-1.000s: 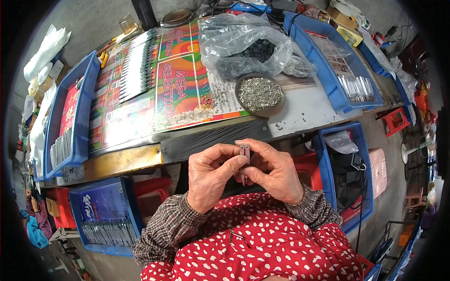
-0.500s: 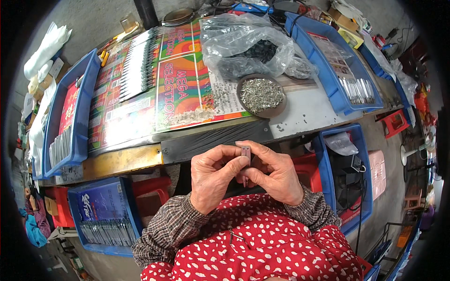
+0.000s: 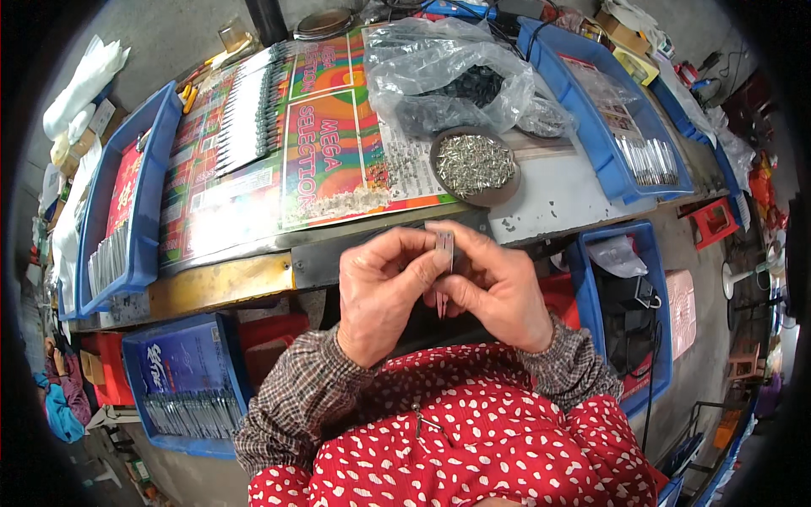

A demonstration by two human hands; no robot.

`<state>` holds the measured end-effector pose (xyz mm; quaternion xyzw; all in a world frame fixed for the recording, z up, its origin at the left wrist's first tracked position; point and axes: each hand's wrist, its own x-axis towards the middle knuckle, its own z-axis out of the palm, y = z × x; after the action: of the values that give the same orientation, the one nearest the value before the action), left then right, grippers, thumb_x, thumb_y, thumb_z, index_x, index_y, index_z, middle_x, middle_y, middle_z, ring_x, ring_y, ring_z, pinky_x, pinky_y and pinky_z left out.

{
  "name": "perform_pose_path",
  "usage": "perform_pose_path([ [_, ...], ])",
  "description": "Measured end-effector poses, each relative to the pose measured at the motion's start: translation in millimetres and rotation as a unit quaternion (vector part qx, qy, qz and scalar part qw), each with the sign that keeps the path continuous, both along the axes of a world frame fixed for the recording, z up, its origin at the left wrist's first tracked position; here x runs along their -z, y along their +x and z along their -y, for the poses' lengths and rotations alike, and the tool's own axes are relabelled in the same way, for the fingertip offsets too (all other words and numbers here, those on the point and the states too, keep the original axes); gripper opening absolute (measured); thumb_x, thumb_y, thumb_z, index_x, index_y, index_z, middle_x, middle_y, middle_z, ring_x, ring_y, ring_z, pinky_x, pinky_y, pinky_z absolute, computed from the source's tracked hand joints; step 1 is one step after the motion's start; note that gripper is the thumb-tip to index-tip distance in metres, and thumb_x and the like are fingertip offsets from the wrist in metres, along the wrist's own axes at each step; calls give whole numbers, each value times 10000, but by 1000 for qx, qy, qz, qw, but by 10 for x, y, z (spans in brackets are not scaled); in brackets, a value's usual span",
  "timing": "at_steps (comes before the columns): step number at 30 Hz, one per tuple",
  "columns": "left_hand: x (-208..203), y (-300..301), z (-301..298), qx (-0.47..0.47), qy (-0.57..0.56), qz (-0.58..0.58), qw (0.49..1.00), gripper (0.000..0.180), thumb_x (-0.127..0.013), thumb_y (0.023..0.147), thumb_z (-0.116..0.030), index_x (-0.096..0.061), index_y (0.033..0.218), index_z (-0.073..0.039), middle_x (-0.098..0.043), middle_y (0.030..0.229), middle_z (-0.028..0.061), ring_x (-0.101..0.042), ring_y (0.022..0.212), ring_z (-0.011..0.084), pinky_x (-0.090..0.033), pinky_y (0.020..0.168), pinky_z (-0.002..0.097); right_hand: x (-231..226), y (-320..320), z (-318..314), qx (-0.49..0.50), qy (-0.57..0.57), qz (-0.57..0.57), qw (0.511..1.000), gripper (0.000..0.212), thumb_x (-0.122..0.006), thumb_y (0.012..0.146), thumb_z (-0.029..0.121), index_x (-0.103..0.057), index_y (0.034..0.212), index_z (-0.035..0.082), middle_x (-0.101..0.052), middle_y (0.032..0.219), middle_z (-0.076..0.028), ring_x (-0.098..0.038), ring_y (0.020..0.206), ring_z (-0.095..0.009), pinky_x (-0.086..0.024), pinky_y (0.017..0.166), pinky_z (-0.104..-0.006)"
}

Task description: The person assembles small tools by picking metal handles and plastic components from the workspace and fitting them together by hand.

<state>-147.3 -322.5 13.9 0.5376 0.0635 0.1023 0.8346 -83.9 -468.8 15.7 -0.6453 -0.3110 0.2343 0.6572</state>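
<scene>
In front of the workbench's near edge, my left hand (image 3: 378,296) and my right hand (image 3: 500,291) meet fingertip to fingertip. Both pinch one narrow, flat metal piece (image 3: 443,243), greyish with a pink tint, held upright between thumbs and index fingers. Its lower end (image 3: 441,306) shows below the thumbs; fingers cover its middle, and its exact kind cannot be made out. Just beyond my right hand, a dark round dish (image 3: 503,197) holds a heap of small shiny metal pins (image 3: 473,165).
Colourful printed sheets (image 3: 325,156) cover the bench, with a row of slim metal pieces (image 3: 249,114). Clear plastic bags (image 3: 405,68) hold dark parts. Blue trays (image 3: 148,228) flank the bench; another (image 3: 182,380) and a blue bin (image 3: 663,355) stand lower down.
Both hands have risen slightly toward the bench edge, the metal piece still pinched between them. The view has shifted a little.
</scene>
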Motion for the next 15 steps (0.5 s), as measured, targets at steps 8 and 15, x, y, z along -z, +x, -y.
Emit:
perform_pose_path([
  [8, -498, 302, -203, -14, 96, 69, 993, 113, -620, 876, -17, -629, 966, 51, -646, 797, 65, -577, 621, 93, -454, 526, 218, -433, 309, -239, -12, 63, 46, 997, 474, -577, 889, -13, -455, 1345, 33, -642, 844, -35, -590, 722, -57, -489, 606, -205],
  [15, -722, 486, -311, -39, 99, 126, 986, 140, -661, 854, -49, -648, 946, 55, -635, 740, 36, -531, 576, 50, -434, 509, 187, -650, 498, -351, -26, 92, 91, 991, 491, -610, 884, 26, -449, 1348, 31, -646, 877, -41, -607, 738, -68, -517, 586, -202],
])
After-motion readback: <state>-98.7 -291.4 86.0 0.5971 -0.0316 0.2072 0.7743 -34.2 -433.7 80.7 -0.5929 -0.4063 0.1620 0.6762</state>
